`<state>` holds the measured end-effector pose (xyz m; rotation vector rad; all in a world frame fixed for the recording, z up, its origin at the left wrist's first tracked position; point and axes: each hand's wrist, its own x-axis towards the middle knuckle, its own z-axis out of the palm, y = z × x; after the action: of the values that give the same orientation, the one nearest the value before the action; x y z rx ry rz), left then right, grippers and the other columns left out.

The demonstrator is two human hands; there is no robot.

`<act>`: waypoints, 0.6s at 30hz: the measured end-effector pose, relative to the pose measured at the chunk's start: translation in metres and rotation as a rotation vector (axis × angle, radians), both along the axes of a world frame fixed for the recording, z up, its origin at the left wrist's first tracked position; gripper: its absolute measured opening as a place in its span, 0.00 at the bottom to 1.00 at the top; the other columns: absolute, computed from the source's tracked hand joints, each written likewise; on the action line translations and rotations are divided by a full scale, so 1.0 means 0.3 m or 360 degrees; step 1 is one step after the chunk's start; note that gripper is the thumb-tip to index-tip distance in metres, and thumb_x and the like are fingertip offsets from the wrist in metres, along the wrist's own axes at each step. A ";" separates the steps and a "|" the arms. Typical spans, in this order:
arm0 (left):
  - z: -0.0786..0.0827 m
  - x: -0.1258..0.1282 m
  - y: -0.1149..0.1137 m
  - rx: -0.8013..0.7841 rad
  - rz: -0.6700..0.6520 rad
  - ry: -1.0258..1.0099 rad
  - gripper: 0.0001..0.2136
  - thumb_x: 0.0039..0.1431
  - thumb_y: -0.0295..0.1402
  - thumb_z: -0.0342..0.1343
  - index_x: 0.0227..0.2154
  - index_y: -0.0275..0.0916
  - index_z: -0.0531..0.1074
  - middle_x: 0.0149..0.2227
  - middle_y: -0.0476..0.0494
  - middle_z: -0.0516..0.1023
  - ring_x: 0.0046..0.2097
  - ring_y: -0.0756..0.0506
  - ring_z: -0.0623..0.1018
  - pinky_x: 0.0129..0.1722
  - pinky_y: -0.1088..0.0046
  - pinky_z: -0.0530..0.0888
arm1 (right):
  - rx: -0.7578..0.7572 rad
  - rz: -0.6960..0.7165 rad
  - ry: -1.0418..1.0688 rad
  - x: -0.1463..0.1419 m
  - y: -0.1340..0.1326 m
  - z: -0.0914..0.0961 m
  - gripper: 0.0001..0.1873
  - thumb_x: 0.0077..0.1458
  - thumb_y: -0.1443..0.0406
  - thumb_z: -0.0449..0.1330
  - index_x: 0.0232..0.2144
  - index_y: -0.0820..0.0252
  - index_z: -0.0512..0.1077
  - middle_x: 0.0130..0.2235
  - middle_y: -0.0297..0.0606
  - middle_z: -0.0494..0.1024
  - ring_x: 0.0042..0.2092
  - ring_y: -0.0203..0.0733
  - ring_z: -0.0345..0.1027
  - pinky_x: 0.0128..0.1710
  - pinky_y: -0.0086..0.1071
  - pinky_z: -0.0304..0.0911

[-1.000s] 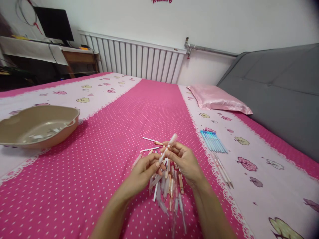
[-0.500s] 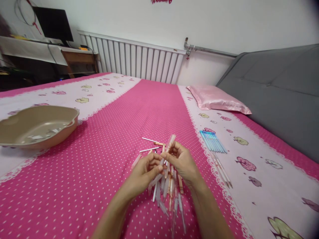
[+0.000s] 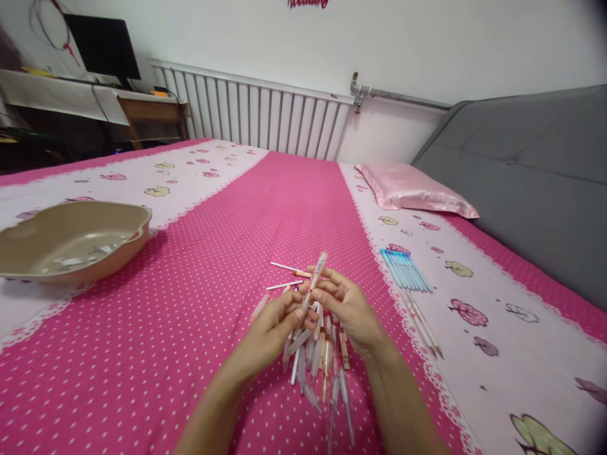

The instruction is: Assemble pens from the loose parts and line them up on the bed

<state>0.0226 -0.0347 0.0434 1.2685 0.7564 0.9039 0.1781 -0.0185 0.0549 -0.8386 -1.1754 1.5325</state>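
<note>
Between my two hands is a pale pink, partly clear pen (image 3: 318,270), tilted with its upper end pointing away from me. My left hand (image 3: 277,322) pinches its lower end between thumb and fingers. Higher up, the thumb and fingers of my right hand (image 3: 348,309) close around the barrel. Below the hands a loose pile of pen parts (image 3: 327,360) lies on the bed, with clear barrels, caps and orange-tan pieces. Several thin white sticks (image 3: 284,285) lie just beyond my left fingers. The hands hide part of the pile.
A row of blue pens (image 3: 405,270) lies to the right, with a few whitish pens (image 3: 422,325) nearer me. At left stands a beige basin (image 3: 137,237) with small pieces inside. A pink pillow (image 3: 417,188) rests by the grey headboard (image 3: 531,151).
The pen has turned between my fingers, so dark lettering now shows on it. My right fingers have spread a little further along it; both hands stay over the pile.
</note>
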 end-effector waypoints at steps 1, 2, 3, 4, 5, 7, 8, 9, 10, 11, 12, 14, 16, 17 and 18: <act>-0.001 0.000 -0.001 0.0005 -0.0005 0.0006 0.16 0.58 0.38 0.51 0.47 0.37 0.66 0.40 0.41 0.74 0.39 0.46 0.75 0.45 0.64 0.70 | -0.0008 -0.0023 -0.0011 0.000 0.000 -0.001 0.21 0.47 0.61 0.64 0.45 0.58 0.68 0.37 0.39 0.77 0.34 0.39 0.72 0.32 0.31 0.66; -0.002 0.000 -0.001 0.0009 -0.0010 0.0011 0.16 0.58 0.38 0.51 0.47 0.37 0.66 0.40 0.41 0.74 0.39 0.47 0.75 0.45 0.64 0.70 | -0.0014 -0.0044 -0.0027 0.000 0.001 -0.003 0.21 0.46 0.61 0.65 0.44 0.58 0.69 0.36 0.39 0.77 0.34 0.39 0.71 0.32 0.31 0.66; -0.003 0.001 -0.001 0.0014 -0.0014 0.0013 0.15 0.59 0.37 0.51 0.47 0.37 0.66 0.40 0.41 0.74 0.39 0.47 0.75 0.45 0.65 0.70 | -0.0013 -0.0065 -0.0045 0.001 0.002 -0.005 0.21 0.45 0.61 0.65 0.43 0.59 0.69 0.35 0.38 0.77 0.33 0.38 0.71 0.31 0.31 0.65; -0.005 0.002 -0.001 0.0022 -0.0019 0.0011 0.15 0.59 0.37 0.51 0.46 0.37 0.66 0.40 0.41 0.74 0.39 0.47 0.75 0.44 0.65 0.70 | -0.0010 -0.0086 -0.0061 0.001 0.002 -0.008 0.21 0.44 0.61 0.66 0.43 0.58 0.70 0.35 0.37 0.76 0.32 0.38 0.70 0.31 0.30 0.65; -0.006 0.003 -0.001 0.0032 -0.0023 0.0008 0.14 0.59 0.37 0.51 0.46 0.37 0.66 0.39 0.42 0.74 0.39 0.47 0.75 0.44 0.66 0.70 | 0.0000 -0.0111 -0.0078 0.001 0.003 -0.010 0.21 0.43 0.61 0.67 0.42 0.58 0.71 0.34 0.36 0.76 0.32 0.37 0.69 0.30 0.30 0.64; -0.009 0.005 0.000 0.0053 -0.0026 0.0005 0.13 0.59 0.36 0.50 0.45 0.37 0.67 0.38 0.42 0.74 0.39 0.47 0.74 0.43 0.67 0.70 | 0.0043 -0.0163 -0.0131 0.000 0.005 -0.014 0.20 0.42 0.62 0.68 0.40 0.58 0.72 0.32 0.33 0.73 0.32 0.36 0.68 0.31 0.28 0.63; -0.009 0.005 0.000 0.0062 -0.0023 0.0005 0.12 0.59 0.36 0.50 0.44 0.37 0.67 0.37 0.43 0.74 0.39 0.48 0.74 0.42 0.68 0.69 | 0.0070 -0.0189 -0.0168 -0.001 0.005 -0.014 0.19 0.42 0.62 0.68 0.39 0.59 0.72 0.31 0.32 0.72 0.32 0.35 0.67 0.31 0.28 0.62; -0.009 0.005 0.000 0.0068 -0.0020 0.0006 0.12 0.59 0.35 0.50 0.44 0.37 0.67 0.36 0.44 0.74 0.39 0.48 0.74 0.41 0.69 0.69 | 0.0093 -0.0211 -0.0203 -0.003 0.005 -0.014 0.19 0.42 0.62 0.68 0.38 0.59 0.73 0.30 0.32 0.71 0.32 0.35 0.66 0.31 0.27 0.62; -0.008 0.005 0.000 0.0067 -0.0017 0.0009 0.12 0.59 0.35 0.50 0.44 0.37 0.67 0.35 0.44 0.74 0.39 0.48 0.74 0.41 0.70 0.69 | 0.0109 -0.0219 -0.0231 -0.005 0.004 -0.013 0.19 0.42 0.61 0.68 0.38 0.60 0.73 0.30 0.32 0.70 0.33 0.35 0.66 0.32 0.27 0.61; -0.007 0.005 -0.001 0.0064 -0.0016 0.0013 0.11 0.59 0.35 0.50 0.43 0.37 0.67 0.35 0.44 0.74 0.39 0.48 0.74 0.41 0.70 0.69 | 0.0113 -0.0213 -0.0246 -0.007 0.003 -0.011 0.19 0.42 0.61 0.68 0.38 0.60 0.72 0.31 0.33 0.71 0.34 0.36 0.66 0.32 0.28 0.62; -0.005 0.003 -0.002 0.0064 -0.0015 0.0018 0.11 0.60 0.35 0.50 0.43 0.36 0.67 0.35 0.44 0.74 0.39 0.48 0.74 0.41 0.69 0.69 | 0.0105 -0.0190 -0.0243 -0.009 0.001 -0.008 0.20 0.42 0.61 0.68 0.39 0.60 0.72 0.32 0.34 0.71 0.35 0.36 0.66 0.33 0.28 0.62; -0.001 0.000 -0.003 0.0064 -0.0022 0.0032 0.12 0.60 0.35 0.49 0.44 0.36 0.67 0.37 0.43 0.74 0.40 0.47 0.74 0.43 0.68 0.69 | 0.0075 -0.0105 -0.0179 -0.009 -0.003 -0.001 0.20 0.43 0.62 0.67 0.41 0.59 0.71 0.37 0.36 0.73 0.37 0.37 0.66 0.35 0.29 0.63; 0.001 -0.003 -0.004 0.0061 -0.0029 0.0043 0.13 0.61 0.36 0.48 0.45 0.36 0.66 0.40 0.41 0.74 0.41 0.47 0.74 0.44 0.66 0.69 | 0.0037 -0.0004 -0.0079 -0.008 -0.006 0.005 0.20 0.46 0.61 0.65 0.43 0.56 0.69 0.43 0.39 0.73 0.38 0.37 0.67 0.35 0.30 0.64; 0.002 -0.005 -0.004 0.0059 -0.0037 0.0043 0.13 0.61 0.36 0.48 0.46 0.37 0.66 0.40 0.41 0.73 0.41 0.46 0.74 0.45 0.65 0.69 | 0.0021 0.0036 -0.0027 -0.006 -0.006 0.007 0.20 0.48 0.61 0.64 0.45 0.55 0.68 0.45 0.39 0.72 0.37 0.37 0.67 0.35 0.30 0.64; 0.002 -0.006 -0.003 0.0059 -0.0044 0.0038 0.13 0.61 0.36 0.48 0.46 0.37 0.66 0.41 0.41 0.73 0.41 0.46 0.74 0.46 0.64 0.69 | 0.0006 0.0069 0.0017 -0.004 -0.006 0.009 0.20 0.49 0.61 0.63 0.46 0.54 0.67 0.47 0.40 0.72 0.36 0.36 0.68 0.33 0.30 0.65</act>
<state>0.0208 -0.0356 0.0441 1.3212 0.7426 0.8852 0.1769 -0.0204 0.0575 -0.8065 -1.1952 1.5676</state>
